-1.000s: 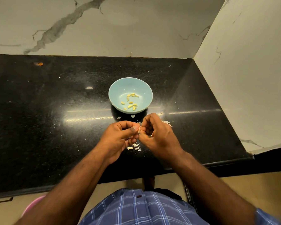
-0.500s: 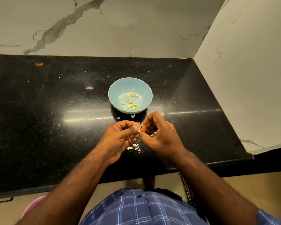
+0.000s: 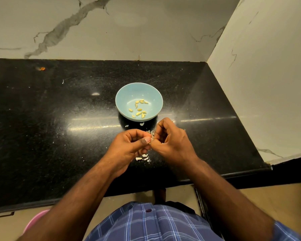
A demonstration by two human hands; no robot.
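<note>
A light blue bowl (image 3: 129, 94) stands on the black counter (image 3: 50, 119) and holds several small yellow peeled kernels (image 3: 139, 109). Just in front of it my left hand (image 3: 129, 146) and my right hand (image 3: 170, 141) meet, fingers curled. Between the fingertips of both hands is pinched a small whitish seed (image 3: 152, 138), mostly hidden. White husk bits (image 3: 142, 158) lie on the counter below my hands, and a few more (image 3: 142, 124) lie at the bowl's near side.
Marble walls close the counter at the back and on the right (image 3: 259, 84). A small orange speck (image 3: 41, 68) lies far left on the counter. The counter's front edge (image 3: 241, 173) runs just below my wrists. A pink object (image 3: 36, 221) shows at floor level.
My right hand has shifted slightly and turned at the pinch; my left hand stays nearly still. The bowl and its contents have not moved.
</note>
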